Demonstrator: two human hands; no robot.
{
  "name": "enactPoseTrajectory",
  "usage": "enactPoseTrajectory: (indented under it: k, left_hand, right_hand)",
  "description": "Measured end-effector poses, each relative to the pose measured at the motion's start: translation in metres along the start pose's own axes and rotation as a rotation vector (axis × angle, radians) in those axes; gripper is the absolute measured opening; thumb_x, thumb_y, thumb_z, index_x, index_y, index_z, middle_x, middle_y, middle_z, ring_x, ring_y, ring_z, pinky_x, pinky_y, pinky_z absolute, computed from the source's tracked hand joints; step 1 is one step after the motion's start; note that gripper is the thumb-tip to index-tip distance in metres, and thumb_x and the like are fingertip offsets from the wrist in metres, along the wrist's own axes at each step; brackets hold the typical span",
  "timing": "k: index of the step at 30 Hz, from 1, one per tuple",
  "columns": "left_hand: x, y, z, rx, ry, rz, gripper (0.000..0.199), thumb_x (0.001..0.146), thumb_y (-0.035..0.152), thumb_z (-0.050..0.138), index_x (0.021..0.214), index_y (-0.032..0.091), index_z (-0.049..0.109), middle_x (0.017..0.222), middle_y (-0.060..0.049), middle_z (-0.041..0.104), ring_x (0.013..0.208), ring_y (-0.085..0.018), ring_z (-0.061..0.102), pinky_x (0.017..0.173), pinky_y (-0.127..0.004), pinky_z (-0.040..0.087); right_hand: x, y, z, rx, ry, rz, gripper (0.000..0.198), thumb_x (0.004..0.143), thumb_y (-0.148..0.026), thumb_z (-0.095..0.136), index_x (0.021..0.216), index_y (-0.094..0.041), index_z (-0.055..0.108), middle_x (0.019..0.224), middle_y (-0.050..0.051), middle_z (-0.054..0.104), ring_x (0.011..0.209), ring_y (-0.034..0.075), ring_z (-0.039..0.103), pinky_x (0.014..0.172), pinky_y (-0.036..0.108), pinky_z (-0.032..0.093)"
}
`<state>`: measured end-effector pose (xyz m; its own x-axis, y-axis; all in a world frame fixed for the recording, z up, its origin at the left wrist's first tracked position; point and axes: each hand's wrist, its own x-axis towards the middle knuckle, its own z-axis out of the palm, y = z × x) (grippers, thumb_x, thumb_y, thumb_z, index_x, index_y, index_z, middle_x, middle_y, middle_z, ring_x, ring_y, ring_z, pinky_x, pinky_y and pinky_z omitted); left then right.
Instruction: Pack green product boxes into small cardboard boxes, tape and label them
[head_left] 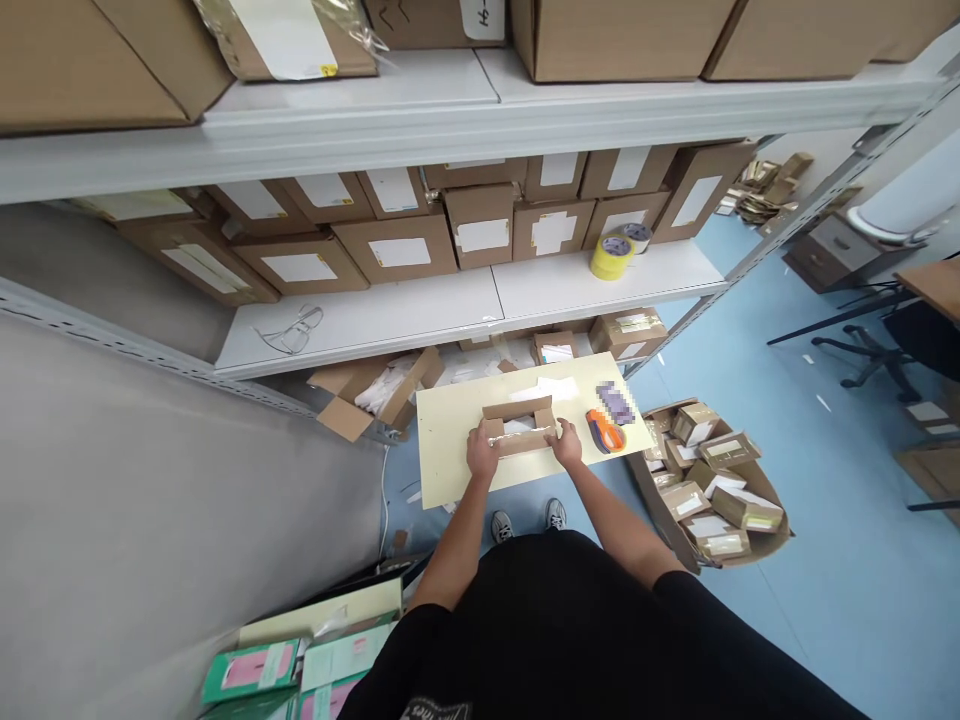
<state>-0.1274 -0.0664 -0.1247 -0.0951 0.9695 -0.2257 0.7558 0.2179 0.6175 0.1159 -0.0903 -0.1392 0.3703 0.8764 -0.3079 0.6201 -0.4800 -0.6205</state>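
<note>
A small cardboard box [519, 440] lies with its flaps up on a pale yellow board [446, 470]. Something white shows inside it. My left hand [482, 452] grips its left end, the thumb along the near wall. At the right end my right hand [565, 444] is closed on the same box. Right of the box lie an orange tape dispenser [606, 432] and a blurred-out purplish item [616, 402]. White paper [555, 388] rests behind the box.
Shelves ahead carry many labelled cartons [401, 250]. Yellow tape rolls [612, 257] and clear glasses [294, 330] sit on the middle shelf [420, 310]. A large carton [769, 545] of packed boxes stands on the floor at right; an open box [345, 420] stands left of the board.
</note>
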Motion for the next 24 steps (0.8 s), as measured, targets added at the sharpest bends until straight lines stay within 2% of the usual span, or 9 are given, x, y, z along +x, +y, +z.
enactPoseTrajectory:
  k: [3,5,7,10,13,17,20,24]
  left_hand:
    - [0.011,0.016,-0.006,0.112,0.008,0.072,0.090,0.086,0.024,0.066,0.166,0.025,0.024,0.171,-0.011,0.027,0.152,-0.036,0.031,0.118,-0.046,0.040]
    - [0.022,0.025,-0.015,0.163,-0.042,0.165,0.096,0.084,0.023,0.067,0.167,0.025,0.020,0.174,-0.009,0.019,0.157,-0.038,0.020,0.122,-0.049,0.033]
    - [0.030,0.031,-0.023,0.221,-0.095,0.234,0.094,0.083,0.021,0.065,0.167,0.022,0.023,0.170,-0.012,0.028,0.156,-0.038,0.020,0.124,-0.049,0.030]
    - [0.030,0.031,-0.026,0.318,-0.163,0.272,0.076,0.084,0.020,0.062,0.158,0.020,0.044,0.153,-0.015,0.050,0.149,-0.035,0.034,0.123,-0.046,0.034]
    - [0.015,0.023,-0.015,0.389,-0.250,0.294,0.060,0.088,0.025,0.061,0.148,0.024,0.057,0.153,-0.014,0.050,0.147,-0.035,0.037,0.119,-0.047,0.040]
    - [-0.008,0.013,0.008,0.437,-0.236,0.273,0.059,0.098,0.037,0.050,0.156,0.023,0.048,0.166,-0.015,0.038,0.157,-0.036,0.022,0.114,-0.050,0.045]
    - [-0.015,0.014,0.023,0.450,-0.225,0.269,0.064,0.100,0.044,0.047,0.159,0.019,0.044,0.168,-0.017,0.033,0.160,-0.038,0.016,0.119,-0.054,0.038]
    - [-0.018,0.027,0.043,0.443,-0.276,0.264,0.072,0.100,0.049,0.045,0.162,0.013,0.037,0.172,-0.019,0.022,0.161,-0.040,0.008,0.123,-0.056,0.030]
  right_hand:
    - [0.002,0.001,0.002,-0.030,-0.037,0.060,0.062,0.091,-0.043,0.065,0.147,-0.021,0.050,0.141,0.016,0.057,0.118,0.029,0.066,0.093,0.035,0.052]
    - [0.003,0.001,0.000,-0.036,-0.065,0.081,0.064,0.092,-0.045,0.065,0.148,-0.021,0.047,0.142,0.017,0.057,0.119,0.030,0.065,0.093,0.036,0.052]
    - [0.004,-0.001,-0.003,-0.033,-0.087,0.093,0.066,0.093,-0.045,0.063,0.151,-0.020,0.045,0.143,0.018,0.055,0.119,0.032,0.065,0.093,0.038,0.052]
    - [0.004,-0.004,-0.004,-0.011,-0.076,0.091,0.071,0.092,-0.047,0.064,0.153,-0.020,0.041,0.143,0.019,0.055,0.119,0.032,0.065,0.094,0.039,0.051]
    - [0.002,-0.003,-0.003,0.016,-0.050,0.063,0.071,0.092,-0.046,0.064,0.154,-0.021,0.041,0.141,0.018,0.057,0.120,0.032,0.064,0.095,0.039,0.051]
    - [0.004,0.008,-0.010,0.064,-0.010,-0.034,0.061,0.094,-0.036,0.056,0.152,-0.021,0.044,0.143,0.016,0.057,0.128,0.032,0.058,0.102,0.040,0.050]
    - [0.014,0.028,-0.031,0.073,0.079,-0.117,0.057,0.093,-0.029,0.051,0.149,-0.017,0.048,0.144,0.016,0.057,0.136,0.031,0.052,0.112,0.043,0.044]
    - [0.034,0.069,-0.069,0.013,0.173,-0.050,0.054,0.090,-0.024,0.050,0.143,-0.012,0.054,0.142,0.018,0.059,0.135,0.031,0.051,0.115,0.043,0.040]
